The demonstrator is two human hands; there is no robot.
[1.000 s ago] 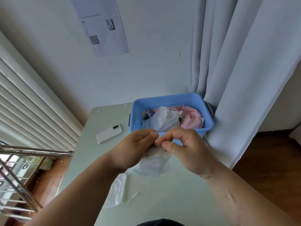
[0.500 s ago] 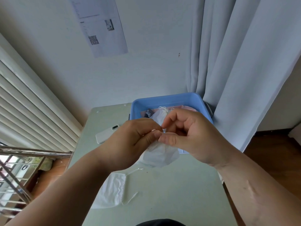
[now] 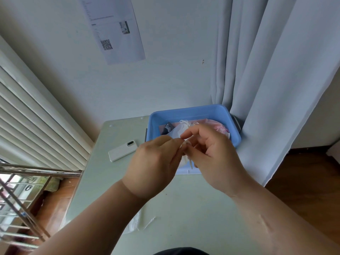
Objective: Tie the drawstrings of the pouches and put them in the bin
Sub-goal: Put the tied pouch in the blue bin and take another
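Note:
I hold a small white pouch [image 3: 184, 159] in the air in front of the blue bin [image 3: 191, 112]; my hands hide most of it. My left hand [image 3: 156, 162] and my right hand [image 3: 211, 155] both pinch its white drawstring at the gathered top, fingertips nearly touching. The bin stands at the table's far right and holds white and pink pouches [image 3: 217, 127] with drawstrings. Another white pouch [image 3: 135, 222] lies flat on the table under my left forearm, partly hidden.
A white phone [image 3: 122, 150] lies on the pale green table [image 3: 184, 208] left of the bin. A grey curtain [image 3: 266, 89] hangs right of the bin. Window blinds and a metal rack [image 3: 27, 181] stand left of the table.
Both hands have lifted the pouch higher and nearer the bin. My right fingers have shifted around the drawstring, and less of the pouch shows below my hands.

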